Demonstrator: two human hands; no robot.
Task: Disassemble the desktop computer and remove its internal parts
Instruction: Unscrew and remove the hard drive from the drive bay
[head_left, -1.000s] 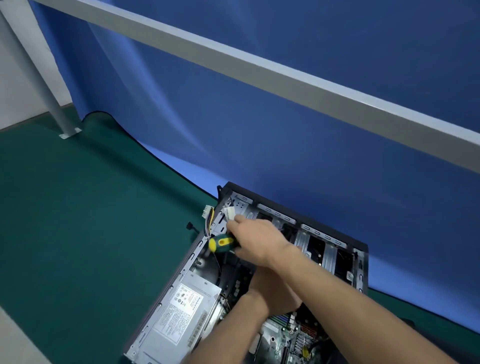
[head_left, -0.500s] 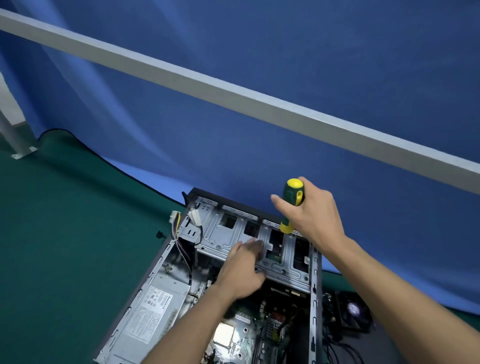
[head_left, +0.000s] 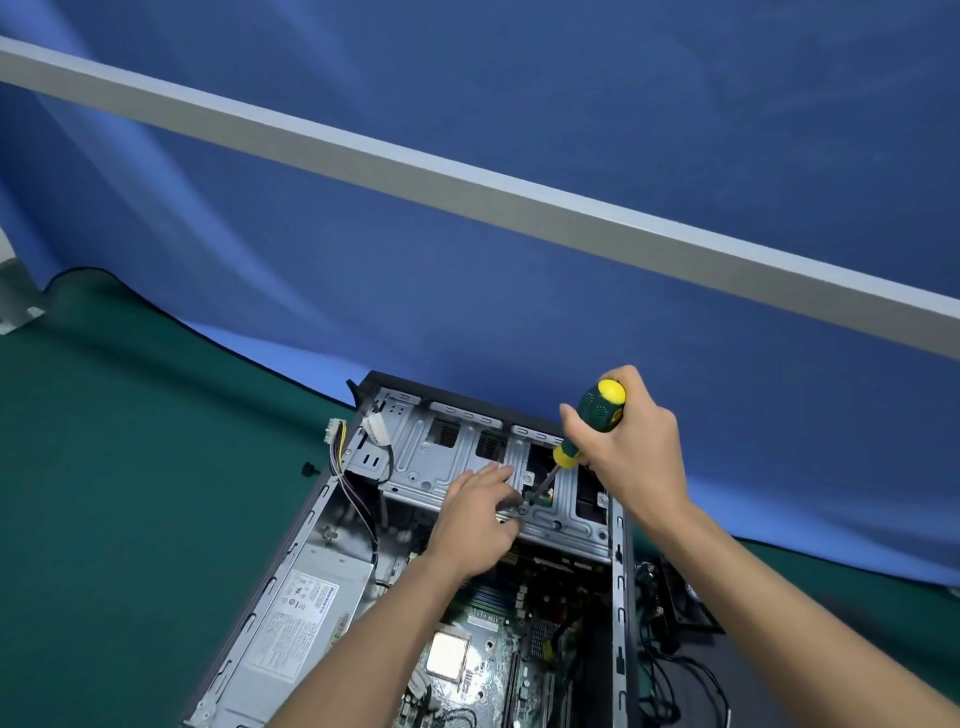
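The right hand (head_left: 631, 447) has swung from the case's upper-left corner to lower centre-right of the frame, grasping the screwdriver (head_left: 582, 441), whose tip now meets a screw (head_left: 522, 512) on the drive cage (head_left: 467, 467). The left hand (head_left: 475, 514), fingers relaxed, rests on the cage beside it. Unscrewing looks about to begin. The case (head_left: 621, 571) wall stands close right of the shaft; above the cage is free.
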